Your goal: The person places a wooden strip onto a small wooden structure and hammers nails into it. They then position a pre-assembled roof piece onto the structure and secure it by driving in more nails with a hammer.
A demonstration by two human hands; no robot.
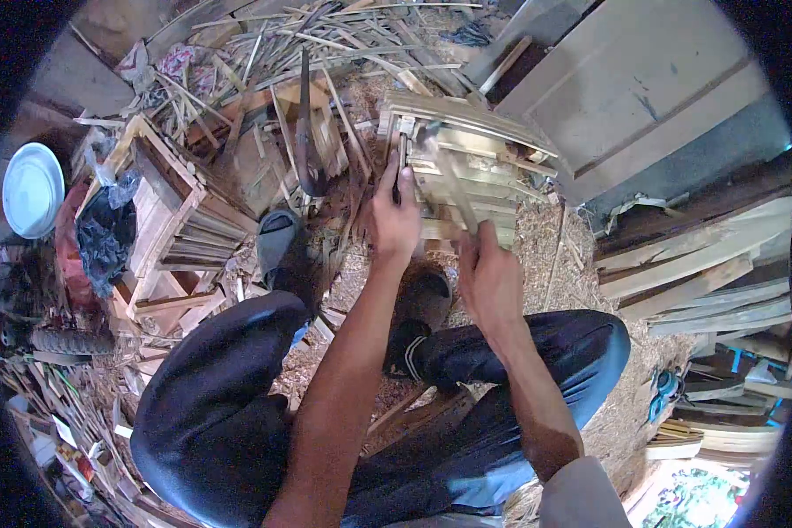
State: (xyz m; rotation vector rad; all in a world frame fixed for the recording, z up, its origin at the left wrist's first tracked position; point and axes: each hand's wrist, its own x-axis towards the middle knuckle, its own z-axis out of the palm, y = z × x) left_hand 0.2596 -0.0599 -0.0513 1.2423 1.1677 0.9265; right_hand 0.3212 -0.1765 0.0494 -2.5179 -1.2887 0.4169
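My left hand (pixel 395 216) is closed around a narrow chisel (pixel 403 151), which points away from me against the near-left corner of a slatted wooden piece (pixel 466 123). In my right hand (pixel 491 273) is the wooden handle of a hammer (pixel 455 187). Its head is blurred by motion and hangs just right of the chisel, over the slats. The slatted piece lies on the floor between my feet and the wood pile, and part of it is hidden by my hands and the hammer.
A wooden frame (pixel 172 224) stands at left, near a white basin (pixel 33 191). A long dark tapered blade (pixel 304 123) lies beyond my sandal (pixel 277 238). Offcuts (pixel 326 44) are heaped at the back. Curved boards (pixel 704 255) are stacked at right; shavings cover the floor.
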